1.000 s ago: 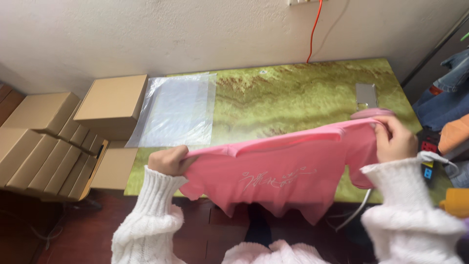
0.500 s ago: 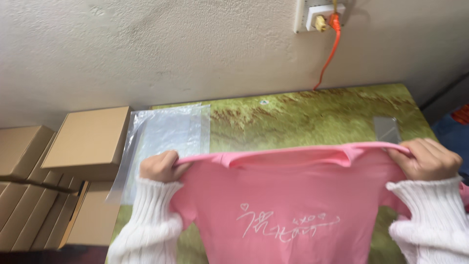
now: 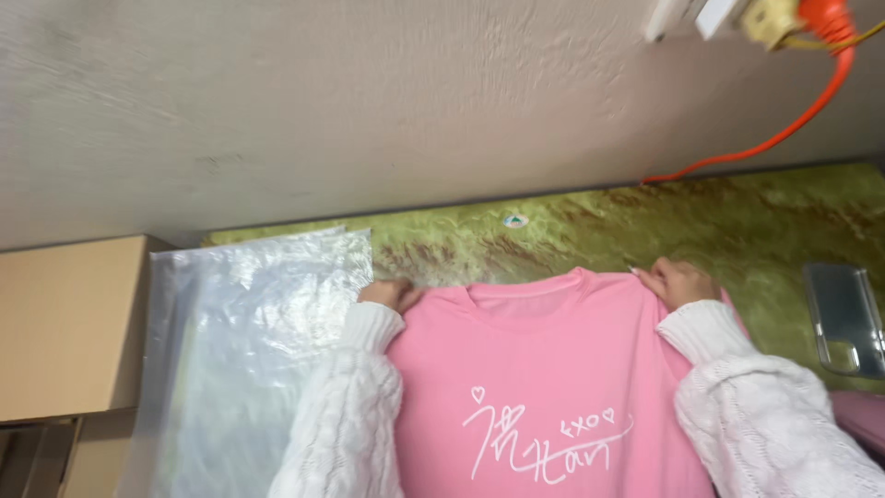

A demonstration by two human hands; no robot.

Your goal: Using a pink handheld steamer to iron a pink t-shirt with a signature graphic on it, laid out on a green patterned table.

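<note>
A pink shirt (image 3: 544, 378) with white writing on its chest lies front side up on the green marbled table (image 3: 590, 231), collar toward the wall. My left hand (image 3: 389, 294) grips the shirt's left shoulder and my right hand (image 3: 680, 281) grips its right shoulder. Both arms wear white knitted sleeves that cover the shirt's sides. The lower part of the shirt runs out of view at the bottom.
A clear plastic bag (image 3: 249, 350) lies flat on the table just left of my left hand. A cardboard box (image 3: 69, 323) stands further left. A clear phone case (image 3: 843, 318) lies at the right. An orange cable (image 3: 784, 129) hangs from a wall socket (image 3: 728, 14).
The shirt, held up in the air before, now lies spread on the table. Both hands have moved forward and closer together at its shoulders. The view has tilted toward the wall.
</note>
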